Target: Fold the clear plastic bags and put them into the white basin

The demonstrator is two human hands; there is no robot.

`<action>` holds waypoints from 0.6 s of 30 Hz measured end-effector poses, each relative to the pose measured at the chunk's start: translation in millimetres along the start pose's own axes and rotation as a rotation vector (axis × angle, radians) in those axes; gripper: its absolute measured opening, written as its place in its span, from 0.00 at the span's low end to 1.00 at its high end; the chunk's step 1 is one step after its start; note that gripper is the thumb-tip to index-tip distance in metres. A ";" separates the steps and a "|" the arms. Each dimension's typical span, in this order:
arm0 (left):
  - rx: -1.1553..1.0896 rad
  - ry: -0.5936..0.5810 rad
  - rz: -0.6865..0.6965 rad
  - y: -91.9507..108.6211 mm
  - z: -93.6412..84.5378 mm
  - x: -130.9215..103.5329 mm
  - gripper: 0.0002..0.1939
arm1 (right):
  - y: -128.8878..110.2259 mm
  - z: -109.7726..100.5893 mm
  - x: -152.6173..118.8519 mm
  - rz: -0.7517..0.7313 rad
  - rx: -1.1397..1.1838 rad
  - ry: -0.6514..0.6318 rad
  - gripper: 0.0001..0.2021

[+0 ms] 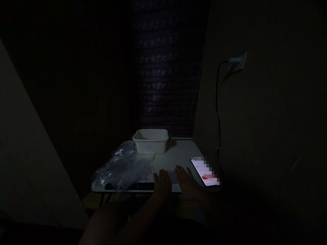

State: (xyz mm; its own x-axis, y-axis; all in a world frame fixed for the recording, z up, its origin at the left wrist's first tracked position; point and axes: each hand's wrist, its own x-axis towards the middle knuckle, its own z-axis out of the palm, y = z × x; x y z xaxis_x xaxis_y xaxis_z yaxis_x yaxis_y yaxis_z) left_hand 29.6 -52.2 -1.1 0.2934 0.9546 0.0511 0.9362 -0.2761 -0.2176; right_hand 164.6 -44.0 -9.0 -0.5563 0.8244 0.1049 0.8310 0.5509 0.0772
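The scene is very dark. My left hand (162, 183) lies near the front edge of the small white table (182, 151), palm down with the fingers stretched forward. Beside it on the right, my right hand (187, 182) rests the same way, its fingers spread. Between the two hands a faint, thin translucent piece (173, 177) lies on the tabletop; its exact outline is hard to make out. Crumpled clear plastic (125, 166) covers the left part of the table, left of my left hand. To the right of my right hand is a lit phone (204, 172).
A white basin (151, 146) with dark handles stands at the table's back. Under the plastic, a long dark object (141, 186) lies along the front edge. A black cable (218, 109) hangs from a wall socket (237, 63) on the right. Behind is a dark blind (158, 75).
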 end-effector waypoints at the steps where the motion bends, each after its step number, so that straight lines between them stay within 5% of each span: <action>1: -0.013 0.021 -0.007 0.6 1.7 0.9 0.25 | -1.6 -0.2 1.0 -0.016 -0.004 -0.001 0.46; 9: -0.067 0.090 0.176 4.2 9.5 6.0 0.32 | -8.0 3.1 7.3 -0.045 0.036 -0.005 0.44; 18: -0.075 0.053 0.180 5.7 10.9 8.6 0.35 | -8.4 4.0 7.2 -0.002 0.067 -0.048 0.42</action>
State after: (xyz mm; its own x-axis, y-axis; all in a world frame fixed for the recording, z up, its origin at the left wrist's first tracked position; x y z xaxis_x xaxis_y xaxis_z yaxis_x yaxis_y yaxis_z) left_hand 35.4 -44.4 -12.5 0.4654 0.8823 0.0699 0.8788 -0.4513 -0.1550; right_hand 153.6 -42.2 -12.9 -0.5585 0.8275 0.0572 0.8292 0.5589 0.0104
